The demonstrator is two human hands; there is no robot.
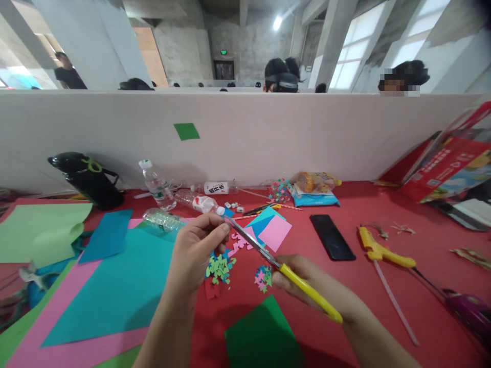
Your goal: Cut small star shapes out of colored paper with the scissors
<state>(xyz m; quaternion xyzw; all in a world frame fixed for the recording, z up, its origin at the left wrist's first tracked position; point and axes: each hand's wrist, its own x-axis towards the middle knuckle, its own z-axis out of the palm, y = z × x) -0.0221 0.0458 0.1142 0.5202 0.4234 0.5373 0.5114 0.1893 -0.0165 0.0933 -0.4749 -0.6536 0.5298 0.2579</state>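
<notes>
Yellow-handled scissors sit in my right hand, seen edge-on, their metal blades slanting up and to the left. The fingers of my right hand are closed round the handle. My left hand is pinched by the blade tips; whatever lies between thumb and fingers is too small or hidden to make out. Below the hands are a pile of light green paper bits, a small heap of paper stars and a red paper scrap. A dark green paper sheet lies nearest me.
Large coloured sheets cover the left side. Plastic bottles and a black flask stand or lie along the white partition. At right are a phone, a yellow glue gun and a red box.
</notes>
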